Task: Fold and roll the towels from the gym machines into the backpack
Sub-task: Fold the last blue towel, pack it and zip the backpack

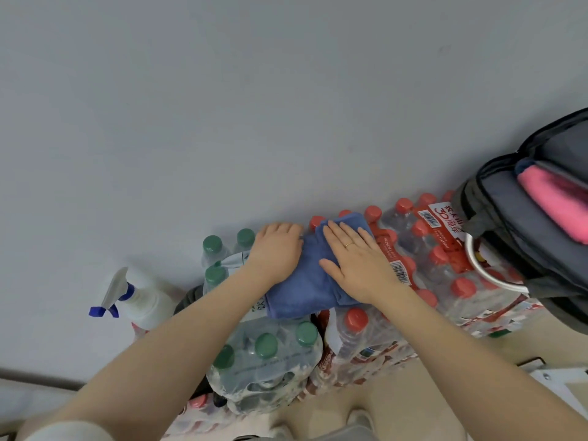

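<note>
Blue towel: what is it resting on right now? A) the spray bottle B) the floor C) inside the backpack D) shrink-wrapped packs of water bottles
D: the blue towel lies folded across the bottle packs, with the left hand and right hand on top of it; the backpack sits apart at the right, and the spray bottle stands off to the left.

**Count of things in view**

Two hands: left hand (276,249) and right hand (358,261). One blue towel (302,291) at centre. One pink towel (555,205) inside one backpack (502,198), far right. One spray bottle (140,297), left. Green-capped bottles (265,345): seven caps show. Red-capped bottles (439,253): too many hidden to count.
</note>
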